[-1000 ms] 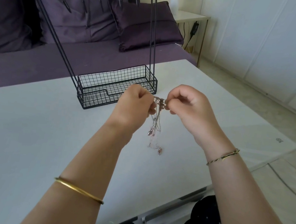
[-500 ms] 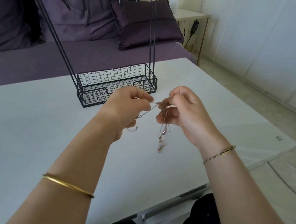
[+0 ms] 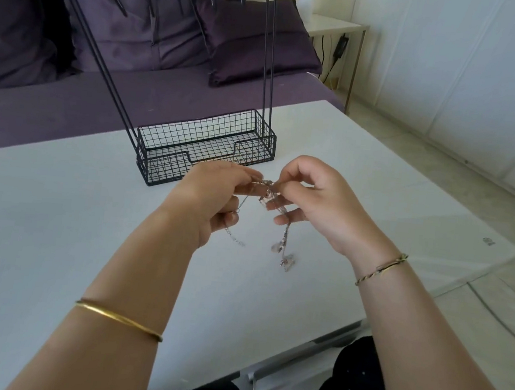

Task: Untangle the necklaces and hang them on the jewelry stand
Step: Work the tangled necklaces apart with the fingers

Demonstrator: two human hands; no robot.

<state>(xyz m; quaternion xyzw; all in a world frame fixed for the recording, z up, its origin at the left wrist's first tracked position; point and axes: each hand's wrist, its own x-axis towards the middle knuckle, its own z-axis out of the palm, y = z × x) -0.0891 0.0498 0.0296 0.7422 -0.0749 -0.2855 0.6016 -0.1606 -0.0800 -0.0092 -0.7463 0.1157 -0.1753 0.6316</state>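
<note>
1. We saw both hands held up over the white table [image 3: 56, 221], close together, just in front of the stand [image 3: 202, 132].
2. The left hand [image 3: 208, 196] pinched a strand of the necklaces [image 3: 269, 189] between thumb and forefinger. Its other fingers were curled underneath, and a short chain end [image 3: 234, 238] dangled below it.
3. The right hand [image 3: 322, 201] pinched the same tangle from the other side with thumb and forefinger. Its lower fingers reached toward the left hand and lay against the hanging strands.
4. The necklaces hung in the air between the two hands, knotted at the fingertips. Strands with small pendants [image 3: 287, 260] trailed down from the knot. We could not tell whether the lowest pendant touched the table.
5. The stand stood upright on the table beyond the hands. It was black wire with a mesh basket at its base, and thin legs rose to a top rail with hooks [image 3: 149, 2]. The necklaces were well apart from those hooks.
6. A gold bangle [image 3: 119, 320] sat on the left forearm and a thin bracelet [image 3: 382, 268] on the right wrist.
7. A purple sofa [image 3: 85, 97] with cushions [image 3: 253, 42] lay behind the table.
</note>
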